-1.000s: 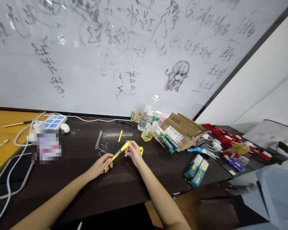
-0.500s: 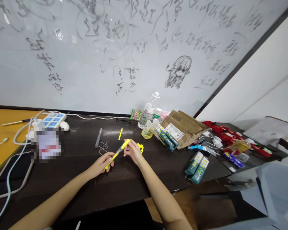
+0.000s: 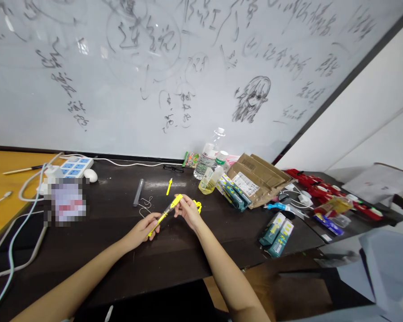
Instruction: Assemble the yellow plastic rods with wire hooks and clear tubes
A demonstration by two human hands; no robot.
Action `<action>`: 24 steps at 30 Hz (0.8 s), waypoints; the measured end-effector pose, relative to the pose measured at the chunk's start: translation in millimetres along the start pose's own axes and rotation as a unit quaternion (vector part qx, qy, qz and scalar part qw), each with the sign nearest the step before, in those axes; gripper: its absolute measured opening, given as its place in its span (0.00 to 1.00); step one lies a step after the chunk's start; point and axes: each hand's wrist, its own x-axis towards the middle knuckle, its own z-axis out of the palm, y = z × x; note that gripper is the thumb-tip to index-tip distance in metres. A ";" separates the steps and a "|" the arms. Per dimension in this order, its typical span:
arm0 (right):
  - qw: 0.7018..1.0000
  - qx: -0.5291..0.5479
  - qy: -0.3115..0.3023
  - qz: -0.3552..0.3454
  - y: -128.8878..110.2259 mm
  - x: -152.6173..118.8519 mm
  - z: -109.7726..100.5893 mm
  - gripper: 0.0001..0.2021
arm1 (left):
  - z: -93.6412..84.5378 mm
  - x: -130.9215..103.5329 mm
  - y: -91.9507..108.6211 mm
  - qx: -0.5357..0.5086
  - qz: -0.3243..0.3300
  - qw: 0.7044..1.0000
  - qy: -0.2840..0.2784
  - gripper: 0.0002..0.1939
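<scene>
The slender yellow pen-like stick with a clear middle section (image 3: 161,218) looks most at risk of slipping or being bent: it is gripped near its two ends, so a pull or twist out of line from either side could strain the clear section or make its parts come away suddenly. If it fell, it would probably skid on the dark, glossy surface (image 3: 174,264). The thin, loosely looped string (image 3: 147,204) lies just beyond the left hand (image 3: 143,231), so a careless sweep of the fingers could catch it, and a backward jerk of the right hand (image 3: 188,213) might knock the yellow linked piece (image 3: 197,206) partly hidden behind it. The stick sits near the middle of the frame, slanting between the hands, its lower end toward lower left and its upper end toward upper right. The left hand pinches the lower part with curled fingers; the right hand pinches the upper end with its fingertips. Above them in the frame, apart from both hands, lie a clear tube (image 3: 139,193) and a small yellow strip (image 3: 169,186).
</scene>
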 end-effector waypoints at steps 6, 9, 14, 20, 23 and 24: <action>1.000 -0.014 0.000 0.008 0.9 -0.3 -2.5 0.17 | 3.5 -2.9 4.7 0.010 0.007 1.000 -0.004 0.22; 0.998 -0.044 -0.035 0.029 6.6 -3.7 3.7 0.18 | 8.8 -8.2 12.4 0.034 0.029 0.999 -0.009 0.20; 0.981 -0.146 -0.110 0.060 26.2 -6.9 19.0 0.20 | 9.8 -4.7 11.6 0.030 0.058 0.996 0.065 0.14; 0.889 -0.448 -0.070 -0.061 24.0 1.1 27.3 0.11 | -22.1 7.5 2.8 -0.062 0.070 0.952 0.292 0.15; 0.781 -0.607 -0.124 -0.075 17.6 4.9 44.6 0.09 | -34.5 7.6 3.2 -0.070 0.078 0.931 0.349 0.14; 0.745 -0.647 -0.144 -0.070 17.1 6.5 53.2 0.09 | -36.3 7.3 3.4 -0.070 0.081 0.929 0.355 0.15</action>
